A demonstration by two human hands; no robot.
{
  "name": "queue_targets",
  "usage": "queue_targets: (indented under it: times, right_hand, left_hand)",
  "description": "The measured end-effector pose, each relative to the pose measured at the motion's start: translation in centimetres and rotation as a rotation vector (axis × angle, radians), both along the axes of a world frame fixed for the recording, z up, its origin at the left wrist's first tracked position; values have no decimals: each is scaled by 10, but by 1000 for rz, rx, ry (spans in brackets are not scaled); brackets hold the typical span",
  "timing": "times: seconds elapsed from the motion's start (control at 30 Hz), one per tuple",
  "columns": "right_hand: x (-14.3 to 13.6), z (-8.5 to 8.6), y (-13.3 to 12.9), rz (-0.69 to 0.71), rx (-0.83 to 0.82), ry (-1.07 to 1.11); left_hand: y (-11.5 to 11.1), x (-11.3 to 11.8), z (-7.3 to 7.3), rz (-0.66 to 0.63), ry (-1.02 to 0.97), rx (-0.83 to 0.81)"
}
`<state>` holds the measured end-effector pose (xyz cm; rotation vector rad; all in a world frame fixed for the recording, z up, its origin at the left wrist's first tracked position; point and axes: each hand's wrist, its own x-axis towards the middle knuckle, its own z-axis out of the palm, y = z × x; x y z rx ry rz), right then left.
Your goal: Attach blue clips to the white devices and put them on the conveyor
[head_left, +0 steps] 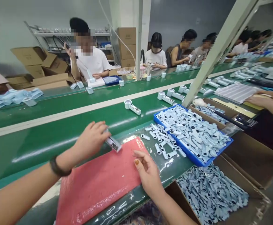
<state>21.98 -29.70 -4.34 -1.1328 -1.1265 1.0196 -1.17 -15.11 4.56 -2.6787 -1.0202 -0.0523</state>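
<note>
My left hand [91, 137] is closed around a pale handheld device [113, 143], above the upper edge of the red mat [101, 184]. The device's printed handle points toward the mat, and its other end is hidden under my fingers. Over the mat's right side is my right hand [148, 170], its fingers apart and curved, with nothing in it. Small light-blue parts with dark windows [163, 153] lie loose to the right of it, beside a blue tray [198, 162] heaped with similar parts.
A green conveyor belt [99, 117] crosses ahead, carrying a device [133, 107] and several more further right. An open cardboard box [246, 159] of parts stands low right. A slanted metal post [206, 65] rises behind the tray. Several people sit across the belt.
</note>
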Motion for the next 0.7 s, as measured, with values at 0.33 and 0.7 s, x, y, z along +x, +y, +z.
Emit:
queue_targets:
  times: [0.33, 0.7]
  right_hand:
    - [1, 11, 14, -109, -31, 84]
    - [-21, 24, -1, -102, 60, -65]
  left_hand:
    - [70, 27, -17, 262, -225, -138]
    - [-95, 56, -10, -27, -831, -783]
